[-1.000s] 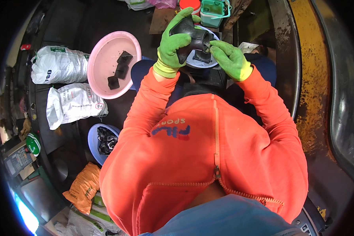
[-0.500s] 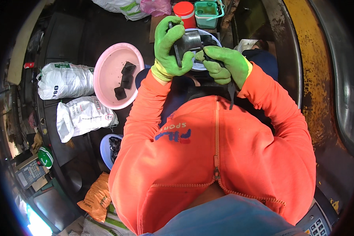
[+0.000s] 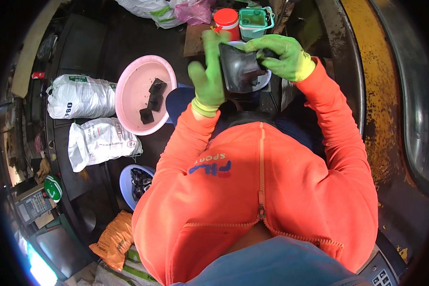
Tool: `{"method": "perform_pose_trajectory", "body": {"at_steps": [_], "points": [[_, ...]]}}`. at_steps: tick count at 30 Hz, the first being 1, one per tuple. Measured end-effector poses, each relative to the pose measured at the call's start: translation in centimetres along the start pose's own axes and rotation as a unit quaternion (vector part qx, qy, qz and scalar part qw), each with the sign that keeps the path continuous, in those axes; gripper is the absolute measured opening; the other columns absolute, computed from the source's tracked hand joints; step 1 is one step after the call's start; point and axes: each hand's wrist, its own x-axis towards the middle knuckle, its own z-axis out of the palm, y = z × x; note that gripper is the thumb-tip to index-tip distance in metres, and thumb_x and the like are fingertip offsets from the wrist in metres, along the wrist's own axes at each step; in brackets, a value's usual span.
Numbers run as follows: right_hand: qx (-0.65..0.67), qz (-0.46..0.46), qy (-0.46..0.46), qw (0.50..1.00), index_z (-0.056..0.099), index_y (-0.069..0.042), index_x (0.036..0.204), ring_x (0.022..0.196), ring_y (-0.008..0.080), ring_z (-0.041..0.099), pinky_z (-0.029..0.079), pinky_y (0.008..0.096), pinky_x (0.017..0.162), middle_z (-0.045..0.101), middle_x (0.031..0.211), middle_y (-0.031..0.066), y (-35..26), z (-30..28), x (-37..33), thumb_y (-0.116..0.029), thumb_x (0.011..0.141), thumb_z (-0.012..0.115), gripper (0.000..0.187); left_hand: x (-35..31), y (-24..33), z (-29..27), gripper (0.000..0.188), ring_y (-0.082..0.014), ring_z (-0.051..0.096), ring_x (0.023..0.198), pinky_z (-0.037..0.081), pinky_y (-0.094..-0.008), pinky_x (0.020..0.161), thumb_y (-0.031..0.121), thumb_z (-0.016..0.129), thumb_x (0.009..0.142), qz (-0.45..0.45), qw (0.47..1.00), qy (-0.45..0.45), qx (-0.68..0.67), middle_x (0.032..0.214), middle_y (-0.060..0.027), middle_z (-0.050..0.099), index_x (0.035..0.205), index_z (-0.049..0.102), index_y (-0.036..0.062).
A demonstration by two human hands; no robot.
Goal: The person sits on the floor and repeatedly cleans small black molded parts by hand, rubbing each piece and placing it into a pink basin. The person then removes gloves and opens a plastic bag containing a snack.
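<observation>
A black moulded part (image 3: 241,71) with a wide, square-edged plate and a narrower neck is up in front of me. My right hand (image 3: 286,57), in a green glove, is closed around the neck end of it. My left hand (image 3: 208,76), gloved the same, is open beside the plate's left edge, its fingers stretched upward and smeared by motion. Whether the left palm touches the plate I cannot tell. Behind the part, a pale basin (image 3: 262,82) is mostly hidden.
To the left stands a pink basin (image 3: 128,105) holding several black pieces (image 3: 155,102). White sacks (image 3: 105,140) lie beyond it. A blue basin (image 3: 125,183) of dark pieces sits near my left elbow. At the far side are a red-lidded jug (image 3: 226,19) and a green container (image 3: 254,21).
The left hand has let go of the black part and opened out beside it. The part has turned, its plate now facing me more, and the right hand has moved slightly up and right.
</observation>
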Motion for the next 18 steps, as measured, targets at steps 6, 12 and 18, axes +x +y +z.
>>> {"method": "perform_pose_trajectory", "body": {"at_steps": [6,12,18], "points": [[0.158,0.161,-0.094,0.97,0.065,-0.006,0.109,0.078,0.0097,0.06,0.05,0.0275,0.07,0.065,0.09,0.0034,-0.1,-0.8,-0.1,-0.016,0.092,0.058,0.021,-0.4,0.1,-1.4,0.075,-0.0384,0.056,0.116,0.049,-0.0555,0.095,0.029,0.058,0.077,-0.137,0.981,0.12,-0.074,0.132,-0.0194,0.051,0.145,0.034,0.0074],[-0.111,0.026,-0.027,0.993,0.065,-0.005,0.114,0.086,0.0206,0.067,0.053,0.0323,0.076,0.07,0.099,0.0092,-0.4,0.2,-1.5,-0.017,0.095,0.057,0.024,0.3,1.1,-1.4,0.077,-0.0351,0.059,0.109,0.05,-0.0492,0.094,0.023,0.06,0.07,-0.071,0.985,0.155,-0.031,0.12,-0.0198,0.058,0.142,0.038,0.0044],[-0.174,-0.028,0.017,0.984,0.064,-0.005,0.116,0.088,0.0266,0.067,0.054,0.0332,0.077,0.069,0.1,0.0135,0.6,1.7,-2.7,-0.015,0.093,0.06,0.026,0.7,1.5,-0.2,0.081,-0.0327,0.059,0.106,0.05,-0.0452,0.093,0.021,0.06,0.066,-0.027,0.989,0.144,0.032,0.122,-0.019,0.056,0.142,0.037,0.0025]]}}
